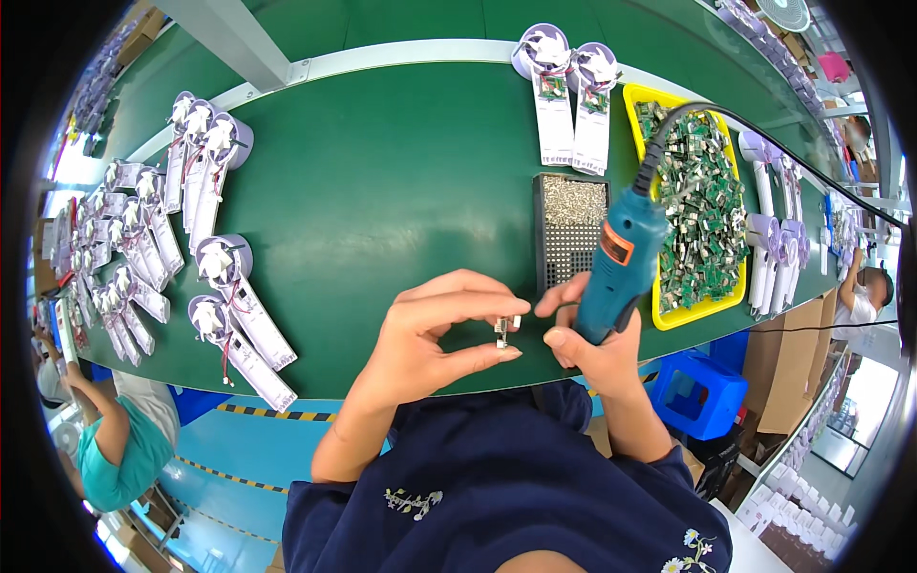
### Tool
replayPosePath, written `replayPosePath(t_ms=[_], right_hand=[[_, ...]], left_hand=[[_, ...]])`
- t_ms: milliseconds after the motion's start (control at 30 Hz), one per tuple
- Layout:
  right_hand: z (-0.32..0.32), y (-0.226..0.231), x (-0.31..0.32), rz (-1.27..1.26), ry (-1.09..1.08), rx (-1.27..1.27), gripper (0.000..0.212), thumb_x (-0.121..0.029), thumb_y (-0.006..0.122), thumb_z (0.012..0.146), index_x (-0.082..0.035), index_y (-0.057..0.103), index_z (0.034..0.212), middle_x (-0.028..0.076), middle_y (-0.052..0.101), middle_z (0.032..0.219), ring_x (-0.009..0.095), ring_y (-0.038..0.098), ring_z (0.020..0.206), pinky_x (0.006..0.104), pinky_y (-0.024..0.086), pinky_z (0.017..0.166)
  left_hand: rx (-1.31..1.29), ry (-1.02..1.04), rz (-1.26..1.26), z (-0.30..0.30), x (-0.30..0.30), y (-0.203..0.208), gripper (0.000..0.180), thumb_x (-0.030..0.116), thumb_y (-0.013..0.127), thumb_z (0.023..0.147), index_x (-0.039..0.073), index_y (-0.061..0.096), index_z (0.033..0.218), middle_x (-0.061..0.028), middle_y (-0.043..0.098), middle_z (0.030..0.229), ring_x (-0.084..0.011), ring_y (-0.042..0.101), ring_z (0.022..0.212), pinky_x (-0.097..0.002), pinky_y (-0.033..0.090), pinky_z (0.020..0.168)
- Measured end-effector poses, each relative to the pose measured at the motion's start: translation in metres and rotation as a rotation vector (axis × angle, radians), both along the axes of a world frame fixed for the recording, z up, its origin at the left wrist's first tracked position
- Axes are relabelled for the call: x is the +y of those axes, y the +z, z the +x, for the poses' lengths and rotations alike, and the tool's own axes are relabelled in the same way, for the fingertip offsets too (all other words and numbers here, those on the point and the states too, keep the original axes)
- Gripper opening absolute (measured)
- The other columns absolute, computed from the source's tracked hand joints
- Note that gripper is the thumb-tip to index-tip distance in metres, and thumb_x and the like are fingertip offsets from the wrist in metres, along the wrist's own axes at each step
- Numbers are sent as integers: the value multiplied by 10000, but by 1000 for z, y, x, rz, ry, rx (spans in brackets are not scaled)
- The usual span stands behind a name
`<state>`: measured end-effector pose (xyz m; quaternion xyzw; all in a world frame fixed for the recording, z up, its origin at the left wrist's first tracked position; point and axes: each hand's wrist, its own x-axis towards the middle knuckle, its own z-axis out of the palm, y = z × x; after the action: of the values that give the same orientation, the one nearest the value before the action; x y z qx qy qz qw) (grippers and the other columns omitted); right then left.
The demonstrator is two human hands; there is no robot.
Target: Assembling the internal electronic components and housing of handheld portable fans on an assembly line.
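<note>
The table (401, 172) looks smooth and a bit shiny. The drill (621, 263) looks like hard plastic. The shirt (506, 477) is matt cloth.

a small silvery piece (501, 329) pinched between thumb and fingers of my left hand (415, 344), a corded teal tool (623, 250), orange-labelled, slanted in my right hand (611, 361), just beside the piece

Far left, a grey metal post (229, 38) is joined to a pale rail (411, 51). Left: a person in a teal top (122, 454) is seated; blue floor (215, 444) is marked with black-yellow striped tape (272, 413). Near right, a blue plastic bin (709, 369) is placed beside cardboard (788, 346). Far right, a fan (785, 11) and blurred pink item (835, 66) are seen; a white-topped person (857, 307) is partly cut off.
</note>
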<state>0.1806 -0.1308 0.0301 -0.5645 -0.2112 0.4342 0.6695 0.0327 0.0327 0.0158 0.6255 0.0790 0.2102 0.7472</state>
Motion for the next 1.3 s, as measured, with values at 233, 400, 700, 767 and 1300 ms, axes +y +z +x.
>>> replayPosePath(t_ms=[233, 400, 700, 767, 1300], right_hand=[[-28, 12, 8, 25, 25, -185, 636, 26, 838, 731, 20, 520, 1281, 65, 675, 983, 13, 514, 562, 170, 397, 514], [-32, 4, 12, -78, -25, -302, 432, 23, 790, 785, 16, 584, 1164, 38, 676, 896, 16, 526, 596, 177, 409, 524], [-30, -4, 11, 80, 111, 621, 213, -21, 646, 912, 12, 516, 1078, 101, 612, 892, 82, 480, 473, 242, 403, 410], [-29, -4, 10, 88, 113, 644, 214, -24, 646, 915, 9, 516, 1081, 97, 606, 885, 79, 478, 472, 243, 400, 407], [-24, -12, 1, 130, 224, 550, 472, -57, 716, 830, 73, 495, 1227, 130, 635, 1009, 91, 514, 509, 236, 405, 421]], left_hand=[[9, 209, 310, -2, -6, 4, 391, -73, 822, 680, -44, 657, 1033, -161, 676, 1014, -242, 681, 929, -335, 566, 789], [8, 291, 508, -3, -8, 8, 379, -39, 798, 690, 15, 647, 1034, -131, 686, 995, -269, 685, 879, -339, 559, 756], [-140, 231, 253, -12, -11, 5, 337, -35, 834, 668, -49, 705, 979, -179, 694, 985, -261, 679, 871, -339, 543, 740], [-138, 197, 190, -12, -11, 7, 321, -48, 820, 674, -48, 707, 974, -178, 695, 984, -261, 680, 870, -340, 545, 739], [-42, 94, 292, -12, 3, 10, 228, 7, 795, 715, 58, 676, 902, -74, 606, 909, -256, 570, 872, -361, 450, 778]])
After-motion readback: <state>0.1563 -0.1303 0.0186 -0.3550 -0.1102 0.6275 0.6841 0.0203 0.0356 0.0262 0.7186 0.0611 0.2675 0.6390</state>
